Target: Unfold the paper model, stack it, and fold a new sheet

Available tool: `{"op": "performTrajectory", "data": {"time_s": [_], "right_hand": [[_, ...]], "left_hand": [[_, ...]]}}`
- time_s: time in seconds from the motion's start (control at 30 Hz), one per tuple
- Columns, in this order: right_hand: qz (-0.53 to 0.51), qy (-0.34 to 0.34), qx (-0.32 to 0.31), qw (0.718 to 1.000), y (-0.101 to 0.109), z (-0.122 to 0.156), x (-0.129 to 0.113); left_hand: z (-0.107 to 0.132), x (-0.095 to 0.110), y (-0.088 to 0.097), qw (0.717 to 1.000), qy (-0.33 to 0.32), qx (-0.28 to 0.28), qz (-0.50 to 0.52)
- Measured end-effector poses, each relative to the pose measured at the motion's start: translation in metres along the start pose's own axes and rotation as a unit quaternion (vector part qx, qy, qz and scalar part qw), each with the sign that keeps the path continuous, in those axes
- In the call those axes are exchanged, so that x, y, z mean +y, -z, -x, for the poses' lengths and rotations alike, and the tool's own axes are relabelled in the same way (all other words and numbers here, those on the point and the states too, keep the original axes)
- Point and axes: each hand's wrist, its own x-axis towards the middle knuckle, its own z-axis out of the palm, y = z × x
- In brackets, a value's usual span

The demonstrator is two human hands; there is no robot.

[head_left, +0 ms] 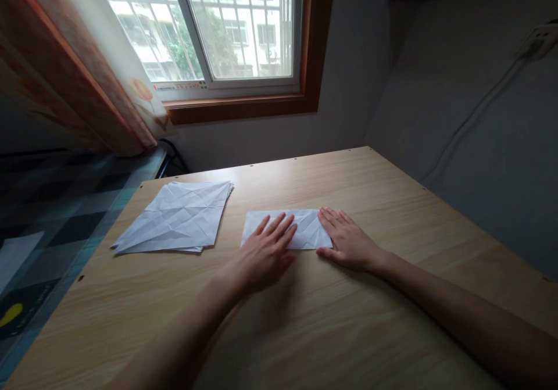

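Observation:
A folded sheet of white paper (305,230) lies flat on the wooden table, creased across its surface. My left hand (270,250) reaches over its left part, fingers stretched out and slightly apart, covering some of the sheet. At the paper's right end, my right hand (349,239) rests with its fingers extended over the edge and its thumb near the lower corner. To the left lies a stack of creased white paper sheets (183,215), untouched by either hand.
The light wooden table (383,320) has its far edge near the wall below a window (244,29). On the left are a checkered bed cover (78,227) and an orange curtain (65,58). A cable (475,108) hangs from a wall socket (538,41) at right.

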Motion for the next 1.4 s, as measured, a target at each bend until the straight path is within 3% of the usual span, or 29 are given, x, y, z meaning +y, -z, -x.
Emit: {"op": "performTrajectory", "data": {"time_s": [0.1,0.2,0.3,0.57,0.8,0.93,1.1,1.3,1.4], "right_hand": [[0.003,0.032,0.054,0.998,0.005,0.006,-0.007],[-0.012,0.145,0.092,0.985,0.009,0.008,-0.011],[-0.018,0.236,0.108,0.966,0.011,0.007,-0.014],[0.083,0.314,0.115,0.939,0.02,0.002,-0.024],[-0.003,0.252,0.167,0.953,0.014,-0.001,-0.04],[-0.08,0.232,0.146,0.958,0.003,-0.005,-0.035],[-0.178,0.119,0.165,0.963,-0.001,-0.005,-0.027],[-0.229,-0.032,0.114,0.966,0.008,-0.019,-0.029],[-0.2,-0.063,0.086,0.974,0.008,-0.027,-0.029]], "left_hand": [[-0.006,0.019,-0.005,0.997,-0.018,-0.055,0.046],[-0.007,0.018,-0.011,0.994,-0.03,-0.076,0.066],[-0.005,0.009,-0.013,0.993,-0.051,-0.064,0.087],[0.0,0.01,-0.011,0.993,-0.063,-0.015,0.101],[0.004,0.009,-0.015,0.989,-0.049,0.138,0.026],[0.007,0.003,-0.014,0.986,-0.068,0.15,0.021],[0.01,0.001,-0.014,0.982,-0.07,0.177,0.021],[0.009,0.001,-0.019,0.973,0.024,0.228,0.023],[0.008,0.0,-0.019,0.973,0.054,0.223,0.025]]}}
